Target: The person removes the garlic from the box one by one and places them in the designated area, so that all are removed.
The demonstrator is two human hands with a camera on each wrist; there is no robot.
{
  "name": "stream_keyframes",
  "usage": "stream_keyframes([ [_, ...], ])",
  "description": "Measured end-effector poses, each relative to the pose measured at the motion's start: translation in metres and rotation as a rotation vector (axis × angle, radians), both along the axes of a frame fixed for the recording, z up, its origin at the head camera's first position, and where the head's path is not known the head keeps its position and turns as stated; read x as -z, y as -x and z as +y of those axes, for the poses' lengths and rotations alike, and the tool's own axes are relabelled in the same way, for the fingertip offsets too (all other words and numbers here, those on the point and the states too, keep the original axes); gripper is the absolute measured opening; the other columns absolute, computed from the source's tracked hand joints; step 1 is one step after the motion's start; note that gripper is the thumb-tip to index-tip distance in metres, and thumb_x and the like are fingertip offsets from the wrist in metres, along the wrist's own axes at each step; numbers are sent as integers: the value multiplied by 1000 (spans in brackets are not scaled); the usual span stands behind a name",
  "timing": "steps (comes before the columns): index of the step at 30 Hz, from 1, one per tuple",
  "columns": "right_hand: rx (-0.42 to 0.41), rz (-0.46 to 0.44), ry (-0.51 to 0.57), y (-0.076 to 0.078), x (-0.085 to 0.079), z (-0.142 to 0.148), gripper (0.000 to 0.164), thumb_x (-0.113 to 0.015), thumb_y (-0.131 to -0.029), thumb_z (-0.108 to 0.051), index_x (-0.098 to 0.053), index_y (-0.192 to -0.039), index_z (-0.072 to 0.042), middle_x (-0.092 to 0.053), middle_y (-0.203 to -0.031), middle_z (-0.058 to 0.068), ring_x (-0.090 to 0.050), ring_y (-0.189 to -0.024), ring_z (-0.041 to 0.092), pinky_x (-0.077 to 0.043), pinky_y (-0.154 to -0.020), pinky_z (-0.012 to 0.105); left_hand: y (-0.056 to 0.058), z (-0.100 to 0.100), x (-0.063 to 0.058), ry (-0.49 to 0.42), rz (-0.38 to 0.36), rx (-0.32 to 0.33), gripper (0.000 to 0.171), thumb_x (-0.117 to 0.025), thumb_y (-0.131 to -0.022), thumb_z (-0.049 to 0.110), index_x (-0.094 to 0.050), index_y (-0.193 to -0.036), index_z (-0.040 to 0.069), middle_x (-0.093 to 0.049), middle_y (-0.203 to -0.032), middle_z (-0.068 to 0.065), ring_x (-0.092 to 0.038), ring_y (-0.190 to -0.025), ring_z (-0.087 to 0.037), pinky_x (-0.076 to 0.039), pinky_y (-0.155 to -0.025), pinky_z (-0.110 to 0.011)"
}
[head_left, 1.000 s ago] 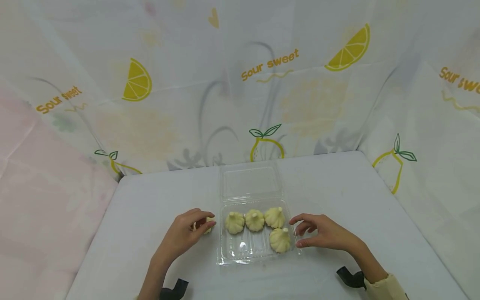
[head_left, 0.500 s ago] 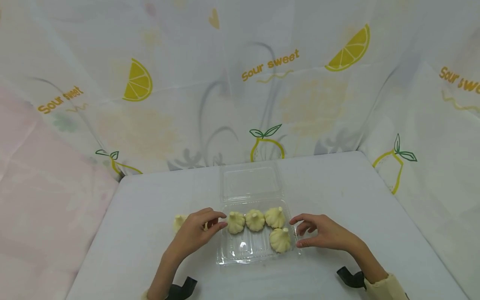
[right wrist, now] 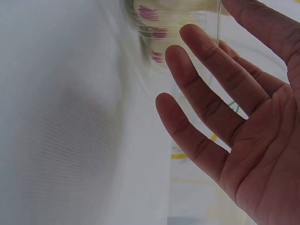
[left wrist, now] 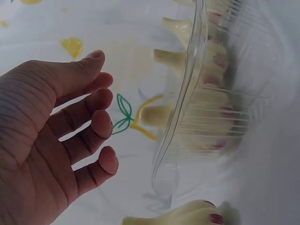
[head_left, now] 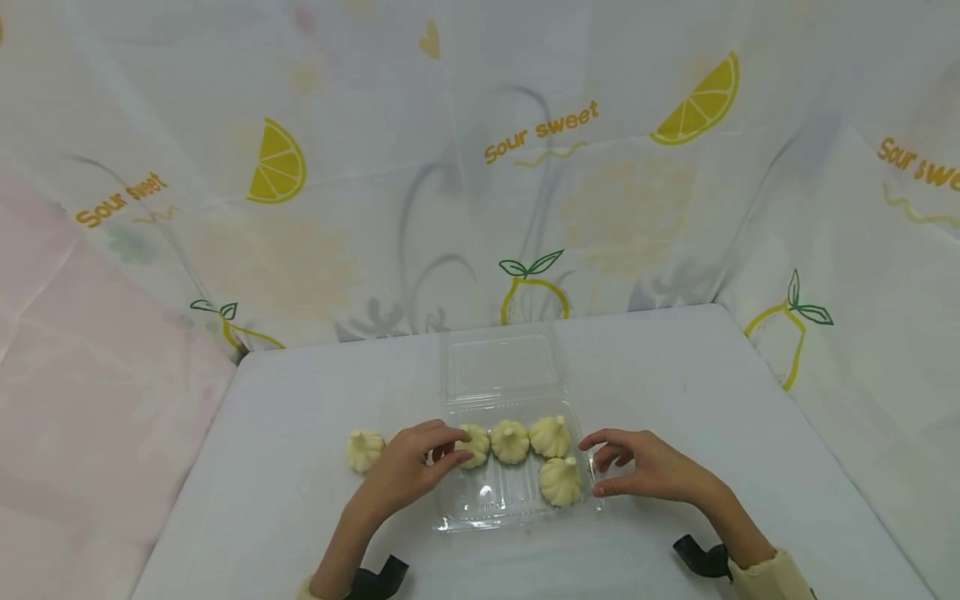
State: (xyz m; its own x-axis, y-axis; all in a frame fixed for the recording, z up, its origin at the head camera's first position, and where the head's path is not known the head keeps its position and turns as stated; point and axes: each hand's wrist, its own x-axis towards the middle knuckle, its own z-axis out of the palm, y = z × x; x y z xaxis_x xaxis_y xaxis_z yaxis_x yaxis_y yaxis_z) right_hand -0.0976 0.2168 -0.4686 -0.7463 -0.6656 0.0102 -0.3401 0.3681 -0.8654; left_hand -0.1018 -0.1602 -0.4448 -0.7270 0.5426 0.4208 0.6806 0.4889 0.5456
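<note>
Lemon-printed cloth (head_left: 352, 75) encloses a white table (head_left: 675, 375) in the lower half of the head view. Near the table's middle I record a clear plastic container (head_left: 498, 502), lid (head_left: 504, 364) folded back, carrying four garlic bulbs (head_left: 510, 442); a loose bulb (head_left: 364, 451) lies left of it, and a pale sliver behind the left hand (head_left: 416, 462) may be another. That hand is at the container's left end, thumb and fingertips apart, pinching nothing. The right hand (head_left: 633, 465) is by the right wall, fingers spread; I cannot confirm contact. I judge the bulbs light and firm, liable to slip if pinched by the narrow stem; the rounded flanks offer the safer hold. I rate the container thin, flexible and easily shifted, best steadied at its rim.
</note>
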Motion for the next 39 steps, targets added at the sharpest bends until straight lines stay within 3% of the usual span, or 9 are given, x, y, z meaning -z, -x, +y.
stream_keyframes([
  [5,1,-5,7,0,-1,0,52,-79,-86,-25,-58,-130,-8,-71,-102,2,-66,-94,21,-54,-80,44,0,7,1,18,-1,18,19,-77,-87,20,-73,-103,11,-51,-74,17,-51,-63,-9,-41,-56,-17],
  [16,6,0,-2,0,0,0,52,-79,-85,-27,-58,-129,-9,-71,-102,0,-66,-94,20,-54,-80,44,0,20,3,28,-31,39,21,-77,-87,19,-74,-106,13,-52,-74,15,-51,-64,-9,-41,-56,-16],
  [29,5,-11,-1,0,-1,0,52,-79,-85,-26,-58,-129,-8,-70,-101,0,-66,-94,21,-54,-80,44,2,34,6,15,-34,85,18,-74,-90,24,-74,-103,11,-53,-76,15,-47,-66,1,-41,-56,-15],
  [39,2,-5,7,0,0,0,52,-78,-86,-25,-57,-130,-7,-70,-102,2,-66,-94,20,-54,-79,44,1,51,10,62,-22,28,17,-76,-88,25,-75,-100,13,-54,-74,14,-47,-65,0,-41,-58,-15],
])
